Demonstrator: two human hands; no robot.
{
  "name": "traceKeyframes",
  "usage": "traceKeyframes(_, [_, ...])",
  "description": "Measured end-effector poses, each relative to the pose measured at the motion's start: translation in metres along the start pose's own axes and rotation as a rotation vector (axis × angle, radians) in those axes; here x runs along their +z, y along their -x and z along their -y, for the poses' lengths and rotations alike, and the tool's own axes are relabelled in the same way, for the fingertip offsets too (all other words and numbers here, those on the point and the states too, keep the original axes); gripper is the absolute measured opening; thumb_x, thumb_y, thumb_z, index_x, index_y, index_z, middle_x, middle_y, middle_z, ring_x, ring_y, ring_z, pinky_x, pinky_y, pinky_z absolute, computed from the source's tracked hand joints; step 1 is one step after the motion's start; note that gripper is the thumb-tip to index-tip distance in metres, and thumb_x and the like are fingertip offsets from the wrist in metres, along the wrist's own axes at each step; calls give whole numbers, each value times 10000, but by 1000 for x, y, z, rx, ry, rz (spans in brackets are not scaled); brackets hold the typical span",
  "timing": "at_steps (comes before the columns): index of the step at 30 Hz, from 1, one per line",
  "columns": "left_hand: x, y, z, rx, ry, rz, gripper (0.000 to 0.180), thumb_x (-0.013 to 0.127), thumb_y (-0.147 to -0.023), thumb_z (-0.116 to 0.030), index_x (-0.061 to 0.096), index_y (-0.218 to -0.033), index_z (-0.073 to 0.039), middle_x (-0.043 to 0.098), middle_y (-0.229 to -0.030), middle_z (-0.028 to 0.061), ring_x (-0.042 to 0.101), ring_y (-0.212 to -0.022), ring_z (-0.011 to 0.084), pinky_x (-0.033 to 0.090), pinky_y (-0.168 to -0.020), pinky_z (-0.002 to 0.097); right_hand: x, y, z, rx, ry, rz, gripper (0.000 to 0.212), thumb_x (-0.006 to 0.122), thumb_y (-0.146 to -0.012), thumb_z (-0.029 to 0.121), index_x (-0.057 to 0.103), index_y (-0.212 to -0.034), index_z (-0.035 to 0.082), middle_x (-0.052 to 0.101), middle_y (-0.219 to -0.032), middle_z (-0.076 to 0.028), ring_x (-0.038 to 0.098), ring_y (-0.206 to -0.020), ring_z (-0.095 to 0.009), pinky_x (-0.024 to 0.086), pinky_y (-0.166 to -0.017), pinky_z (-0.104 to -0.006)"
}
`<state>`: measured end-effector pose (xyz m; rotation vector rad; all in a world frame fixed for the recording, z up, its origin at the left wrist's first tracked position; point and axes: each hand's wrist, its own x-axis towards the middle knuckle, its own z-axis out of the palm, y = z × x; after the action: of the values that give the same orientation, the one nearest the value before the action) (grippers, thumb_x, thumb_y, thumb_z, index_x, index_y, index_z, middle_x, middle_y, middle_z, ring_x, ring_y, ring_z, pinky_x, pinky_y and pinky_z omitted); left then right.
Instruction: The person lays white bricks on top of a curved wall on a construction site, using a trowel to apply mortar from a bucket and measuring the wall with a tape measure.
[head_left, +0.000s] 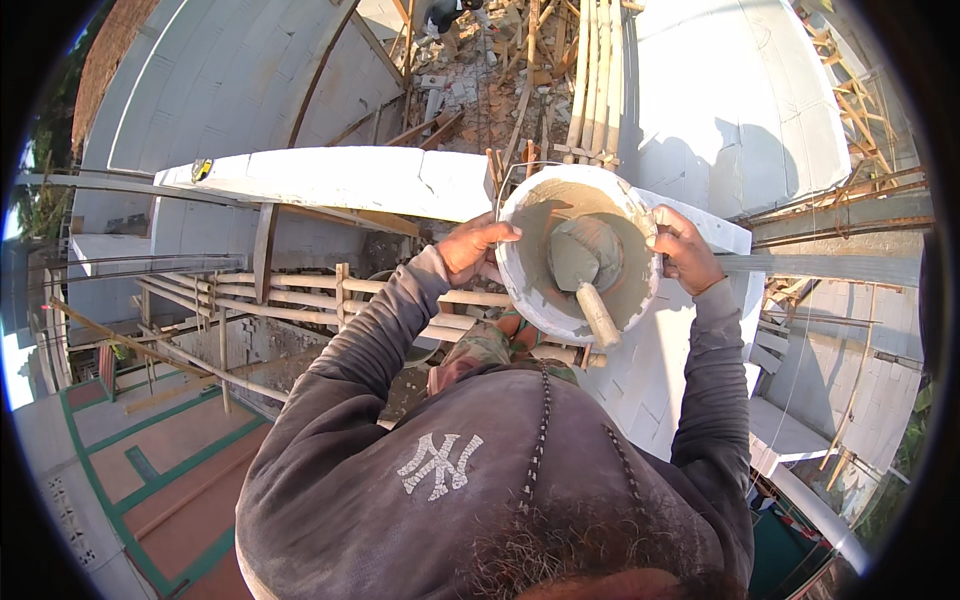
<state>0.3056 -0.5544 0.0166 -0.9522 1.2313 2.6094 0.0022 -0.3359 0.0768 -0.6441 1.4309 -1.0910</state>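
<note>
Bucket (528,245) between them, I see left hand (475,248) and right hand (688,250), fingers clamped on its rim; one slipping could spill the trowel (592,300)

Bucket (515,270) fills the span between left hand (472,250) and right hand (688,250); direct crossing blocked at rim height. Passage: over its open mouth, above the trowel (575,255), whose handle overlaps the near rim. Wire bail (512,183) arches beyond left hand. Bamboo poles (300,300) obstruct left of left hand. Gap nearer than right hand, between bucket and forearm, above white blocks (655,375).
</note>
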Motion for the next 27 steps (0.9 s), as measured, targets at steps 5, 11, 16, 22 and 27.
traceKeyframes(5, [-58, 57, 49, 75, 198, -81, 557, 567, -893, -127, 459, -1416, 30, 642, -1259, 153, 695, -1070, 275, 599, -930, 458, 46, -71, -7, -78, 102, 158, 209, 606, -943, 130, 630, -1139, 63, 599, -856, 21, 542, -687, -42, 435, -554, -209])
traceKeyframes(11, [-88, 134, 128, 66, 381, -339, 612, 520, -836, -74, 434, -1424, 68, 607, -1333, 205, 633, -1227, 334, 547, -1045, 473, 66, -110, -57, -248, 255, -7, 222, 680, -929, 165, 674, -1097, 19, 628, -852, -20, 571, -745, -121, 501, -684, -302])
traceKeyframes(16, [-98, 164, 198, 186, 615, -562, 624, 529, -828, -59, 406, -1425, 75, 560, -1383, 223, 589, -1278, 366, 512, -1105, 502, 0, -113, -123, -320, 706, -621, 280, 698, -924, 260, 665, -971, -14, 645, -769, -119, 628, -730, -315, 519, -741, -404])
traceKeyframes(22, [-152, 168, 307, 261, 792, -851, 314, 509, -844, -51, 556, -1122, 86, 608, -1239, 240, 609, -1180, 411, 492, -1095, 558, -42, -86, -144, -56, 1180, -994, 567, 751, -871, 439, 608, -1301, 98, 587, -1285, -180, 532, -1223, -397, 449, -1013, -520])
traceKeyframes(27, [-169, 171, 345, 245, 954, -987, 123, 502, -842, -44, 523, -911, 56, 575, -1185, 255, 577, -1177, 432, 473, -1104, 600, -56, -67, -154, 245, 1135, -1036, 796, 752, -867, 450, 411, -1528, 167, 406, -1513, -167, 343, -1434, -379, 290, -1174, -536])
